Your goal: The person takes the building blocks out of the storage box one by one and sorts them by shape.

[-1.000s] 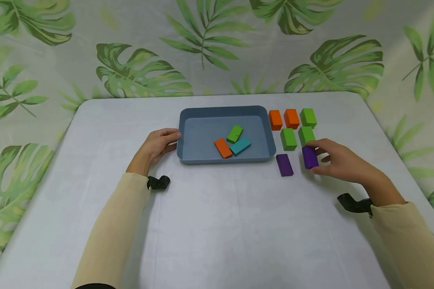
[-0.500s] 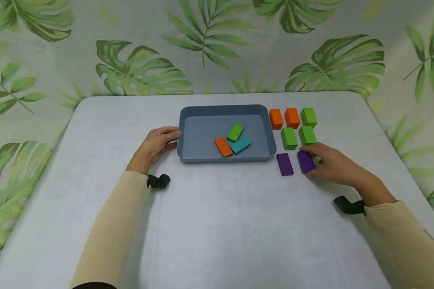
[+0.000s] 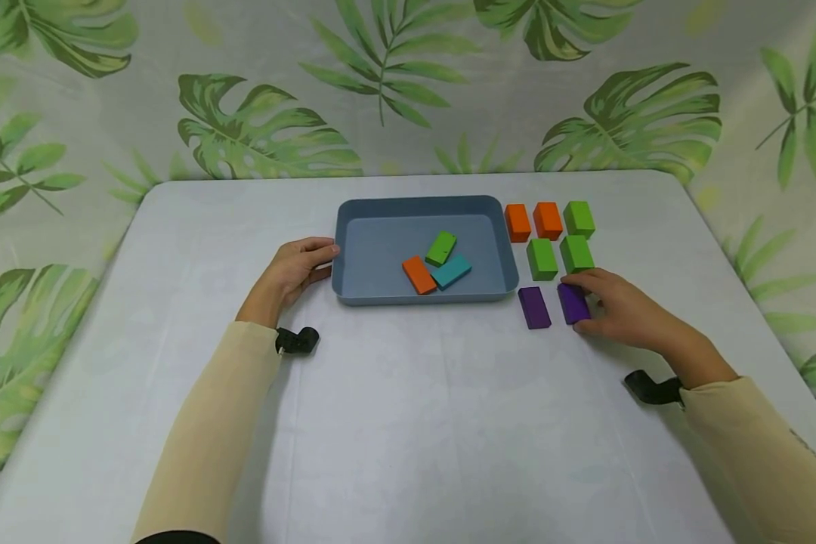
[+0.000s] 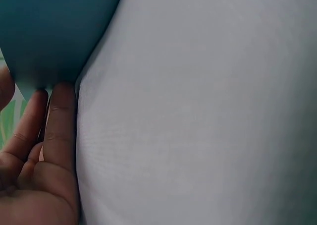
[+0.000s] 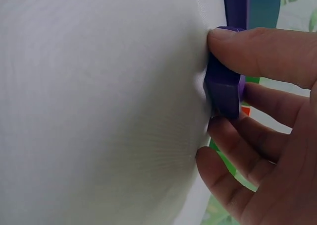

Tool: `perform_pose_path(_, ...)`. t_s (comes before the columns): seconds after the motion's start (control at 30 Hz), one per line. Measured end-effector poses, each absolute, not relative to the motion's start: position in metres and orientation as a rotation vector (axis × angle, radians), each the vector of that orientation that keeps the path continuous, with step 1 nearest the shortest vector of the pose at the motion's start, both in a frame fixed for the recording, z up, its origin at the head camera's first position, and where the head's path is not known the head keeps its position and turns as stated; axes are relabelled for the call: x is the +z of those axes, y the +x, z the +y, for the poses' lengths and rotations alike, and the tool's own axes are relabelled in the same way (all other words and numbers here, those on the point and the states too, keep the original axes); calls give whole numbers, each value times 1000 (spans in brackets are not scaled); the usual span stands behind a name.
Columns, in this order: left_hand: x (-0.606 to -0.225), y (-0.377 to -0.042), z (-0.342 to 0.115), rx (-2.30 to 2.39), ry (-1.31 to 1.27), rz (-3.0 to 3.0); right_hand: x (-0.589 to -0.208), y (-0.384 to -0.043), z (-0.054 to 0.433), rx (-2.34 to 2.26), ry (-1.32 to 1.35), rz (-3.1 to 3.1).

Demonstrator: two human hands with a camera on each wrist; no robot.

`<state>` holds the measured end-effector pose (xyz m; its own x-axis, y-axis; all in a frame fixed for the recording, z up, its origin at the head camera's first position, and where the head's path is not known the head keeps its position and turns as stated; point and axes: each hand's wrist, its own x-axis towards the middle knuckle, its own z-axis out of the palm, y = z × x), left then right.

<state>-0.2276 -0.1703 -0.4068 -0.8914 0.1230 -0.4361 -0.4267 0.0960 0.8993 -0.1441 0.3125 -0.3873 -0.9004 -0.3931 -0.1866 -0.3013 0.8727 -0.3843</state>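
On the right side of the table, my right hand (image 3: 622,310) pinches a purple block (image 3: 573,304) between thumb and fingers. The block is down at the cloth; in the right wrist view the thumb lies across this purple block (image 5: 225,88). A second purple block (image 3: 534,307) lies just to its left. My left hand (image 3: 298,268) touches the left end of a blue-grey tray (image 3: 374,298). In the left wrist view its fairly straight fingers (image 4: 60,121) meet the tray's outer wall (image 4: 59,31). Inside the tray lie a green block (image 3: 441,248), an orange block (image 3: 418,275) and a teal block (image 3: 452,272).
Right of the tray, two orange blocks (image 3: 548,221) and a green block (image 3: 579,219) form a back row. Two more green blocks (image 3: 542,259) stand in front of them. A white cloth (image 3: 408,423) covers the table; a leaf-print curtain (image 3: 408,91) hangs behind.
My right hand has moved slightly left and down with its purple block, lowering it beside the other purple one. Over the last half second it barely moves. The left hand stays at the tray.
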Motion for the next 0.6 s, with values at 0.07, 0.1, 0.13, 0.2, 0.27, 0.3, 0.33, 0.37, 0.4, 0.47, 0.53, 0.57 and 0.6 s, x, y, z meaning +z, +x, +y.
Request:
perform_pose_path(0.07,-407,-228,-171,1853,-296,1978,-388,-144,313,-507,-528,2790)
perform_pose_path(0.1,-407,-228,-171,1853,-296,1980,-388,-144,313,-510,-535,2794)
perform_pose_path(0.13,-407,-228,-171,1854,-294,1981,-388,-144,313,-512,-539,2797)
perform_pose_path(0.2,-407,-228,-172,1856,-295,1981,-388,-144,313,-520,-547,2802)
perform_pose_path(0.27,-407,-228,-172,1860,-302,1979,-389,-144,312,-529,-560,2805)
perform_pose_path(0.3,-407,-228,-173,1859,-303,1978,-389,-144,312,-532,-559,2805)
perform_pose_path(0.33,-407,-229,-173,1862,-306,1974,-389,-144,312,-536,-554,2802)
perform_pose_path(0.37,-407,-229,-173,1862,-307,1973,-389,-144,312,-542,-547,2797)
perform_pose_path(0.4,-408,-229,-173,1862,-307,1971,-388,-143,312,-545,-532,2790)
perform_pose_path(0.47,-409,-230,-173,1862,-301,1962,-382,-140,313,-549,-506,2782)
perform_pose_path(0.53,-409,-230,-173,1865,-299,1957,-373,-137,316,-556,-506,2785)
perform_pose_path(0.57,-409,-230,-173,1869,-299,1953,-368,-135,318,-557,-515,2793)
perform_pose_path(0.6,-409,-230,-174,1873,-301,1950,-363,-134,319,-558,-534,2806)
